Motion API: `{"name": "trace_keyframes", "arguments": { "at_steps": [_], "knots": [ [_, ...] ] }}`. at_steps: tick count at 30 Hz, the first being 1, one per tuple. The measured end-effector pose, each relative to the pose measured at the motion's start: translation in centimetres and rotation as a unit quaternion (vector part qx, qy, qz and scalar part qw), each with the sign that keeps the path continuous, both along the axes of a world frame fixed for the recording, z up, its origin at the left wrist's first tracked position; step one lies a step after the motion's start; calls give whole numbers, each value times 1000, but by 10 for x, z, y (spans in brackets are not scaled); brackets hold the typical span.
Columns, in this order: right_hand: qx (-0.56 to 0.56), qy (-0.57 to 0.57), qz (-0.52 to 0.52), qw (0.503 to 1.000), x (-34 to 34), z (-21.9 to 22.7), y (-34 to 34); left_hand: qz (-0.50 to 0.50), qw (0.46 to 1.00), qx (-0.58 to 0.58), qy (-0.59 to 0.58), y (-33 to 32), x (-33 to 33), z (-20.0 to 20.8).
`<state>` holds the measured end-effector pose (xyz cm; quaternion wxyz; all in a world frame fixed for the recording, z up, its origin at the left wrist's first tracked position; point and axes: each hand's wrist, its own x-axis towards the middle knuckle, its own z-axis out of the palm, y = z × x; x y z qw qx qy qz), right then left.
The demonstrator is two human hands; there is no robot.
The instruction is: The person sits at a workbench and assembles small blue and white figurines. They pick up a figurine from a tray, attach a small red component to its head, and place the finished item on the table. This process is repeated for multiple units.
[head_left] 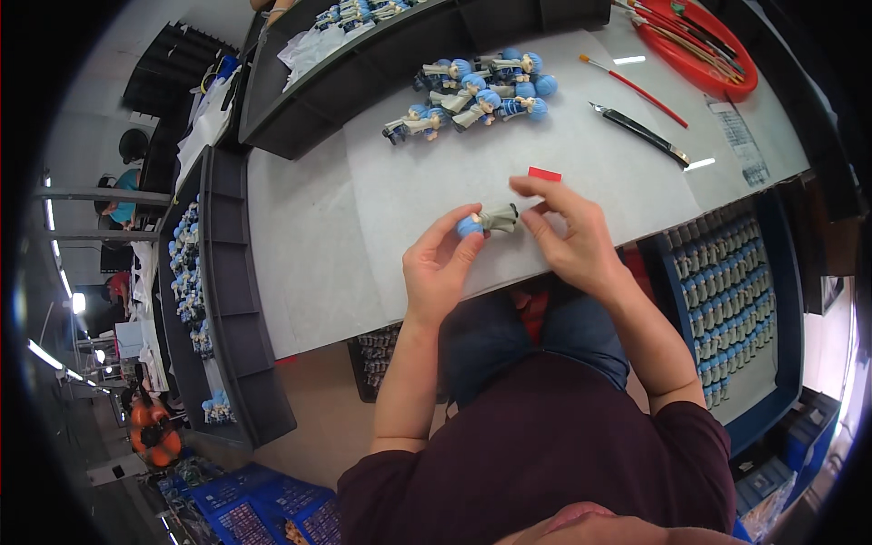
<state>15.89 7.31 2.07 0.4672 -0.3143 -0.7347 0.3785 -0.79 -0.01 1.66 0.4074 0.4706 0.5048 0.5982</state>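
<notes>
A small figurine (499, 218) with blue hair and a pale grey-green coat lies sideways above the white table. Its blue head sits between the thumb and fingers of my left hand (438, 259), which is closed on it. My right hand (574, 227) is just right of the figurine's dark feet, thumb and fingers apart, with nothing seen between them. Farther back on the table lies a loose pile of like figurines (477, 95). A small red strip (545, 173) lies just beyond my right hand's fingers.
A craft knife (640, 134), a red paintbrush (634, 89) and a red tray (718, 89) of brushes are at the back right. Dark crates (238, 263) of figurines stand left and behind. A blue crate (788, 300) with rows of figurines is at right, below the table edge.
</notes>
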Motion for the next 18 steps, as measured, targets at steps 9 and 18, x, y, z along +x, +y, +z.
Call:
{"name": "trace_keyframes", "arguments": {
  "at_steps": [9,18],
  "knots": [
    [142,-228,-120,956,8,-6,39,41,996,-45,-68,6,-3,-4],
    [-340,93,32,935,-3,9,11,18,994,-35,-98,2,-6,-8]
  ]
}}
